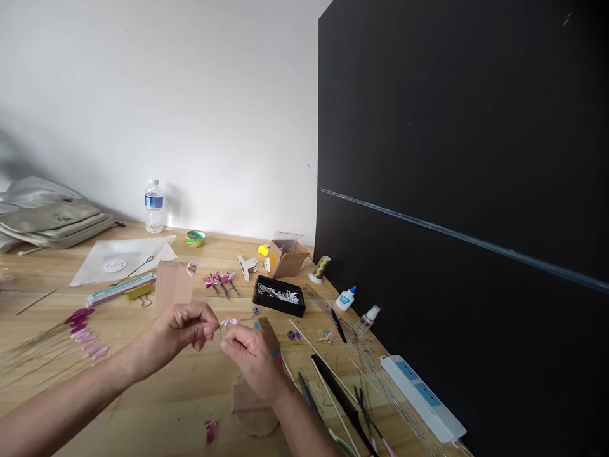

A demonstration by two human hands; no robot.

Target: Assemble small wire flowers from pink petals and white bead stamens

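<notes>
My left hand [193,327] is closed in a pinch above the middle of the table. Between its fingertips and my right hand [252,355] runs a thin strand [221,335], too fine to tell whether it is wire or thread. The fingers of my right hand are pinched too, close to the left fingertips. Just above them shows a small shiny pale pink petal [229,322]; whether it is attached to the strand cannot be made out. Beyond my left hand lies a flat pinkish board [174,287] with a pink piece at its corner.
Wired petals [82,333] fan out at left. Small pink flowers [219,279], a black tray of metal pieces [278,296] and a cardboard box [287,257] stand behind. At right are a glue bottle [345,298], a spray bottle [368,319], a power strip [421,397] and a black comb [340,397].
</notes>
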